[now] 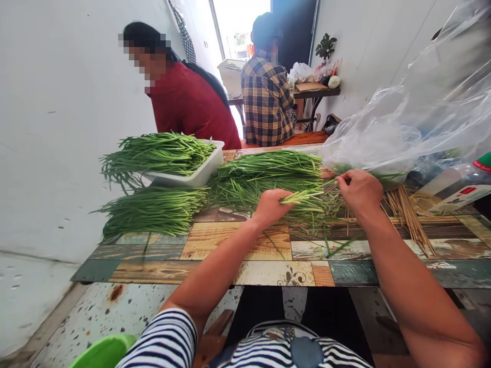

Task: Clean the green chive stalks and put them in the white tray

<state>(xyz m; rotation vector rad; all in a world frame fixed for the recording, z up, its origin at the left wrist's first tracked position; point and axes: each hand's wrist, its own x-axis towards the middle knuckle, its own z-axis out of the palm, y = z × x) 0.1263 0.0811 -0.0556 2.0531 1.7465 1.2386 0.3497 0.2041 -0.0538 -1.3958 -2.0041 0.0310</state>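
Note:
My left hand [270,205] is closed round the pale cut ends of a small bunch of green stalks [307,196] over the table's middle. My right hand [358,191] pinches the same stalks a little further right. Under both hands lies a loose heap of green stalks [264,176]. A second pile of stalks [153,209] rests on the table to the left. A white tray [199,176] behind it holds more stalks [157,153].
The table [215,250] has a patchwork wood-pattern top. Tan straw strips [408,214] lie at right beneath a large clear plastic bag [414,117]. A plastic bottle [456,186] lies at far right. Two people sit beyond the table. A green bowl [102,351] sits at bottom left.

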